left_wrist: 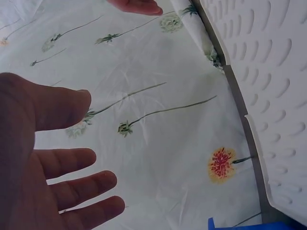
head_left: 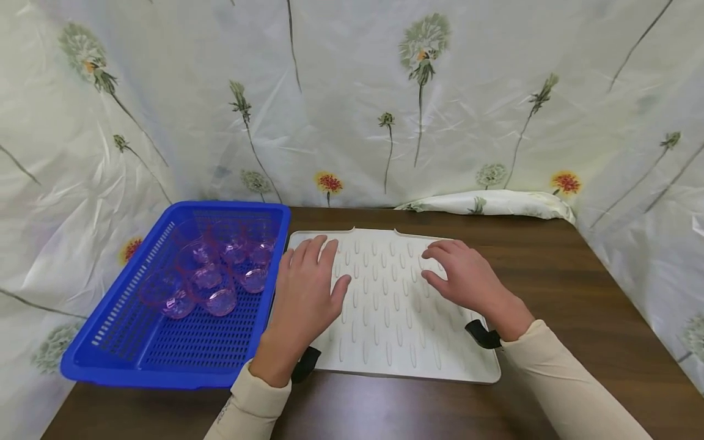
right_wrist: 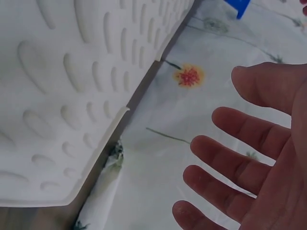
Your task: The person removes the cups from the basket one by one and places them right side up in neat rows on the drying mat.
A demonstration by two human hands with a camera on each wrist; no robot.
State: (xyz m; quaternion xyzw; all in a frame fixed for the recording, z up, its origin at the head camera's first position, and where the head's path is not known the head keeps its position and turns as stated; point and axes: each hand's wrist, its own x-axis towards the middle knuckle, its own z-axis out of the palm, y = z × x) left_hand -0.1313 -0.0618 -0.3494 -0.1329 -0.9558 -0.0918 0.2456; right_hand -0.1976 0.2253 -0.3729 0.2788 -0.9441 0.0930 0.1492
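Observation:
A white ridged draining tray (head_left: 385, 305) lies flat on the table between my two hands. Over its left edge, beside the basket, hovers my left hand (head_left: 308, 290), fingers relaxed and spread, holding nothing. My right hand (head_left: 464, 278) is above the tray's right part, its fingers loosely bent and thumb apart, also without anything in it. In the left wrist view the tray (left_wrist: 268, 72) shows to the right of the spread fingers (left_wrist: 81, 187). The right wrist view has the tray (right_wrist: 62, 96) at left, away from the fingers (right_wrist: 230, 158).
Left of the tray stands a blue plastic basket (head_left: 192, 379) with slotted sides. Several clear pink glasses (head_left: 209, 287) sit inside it. The brown wooden table (head_left: 561, 305) extends to the right, and a flower-printed curtain (head_left: 352, 110) hangs behind, bunched at the back edge.

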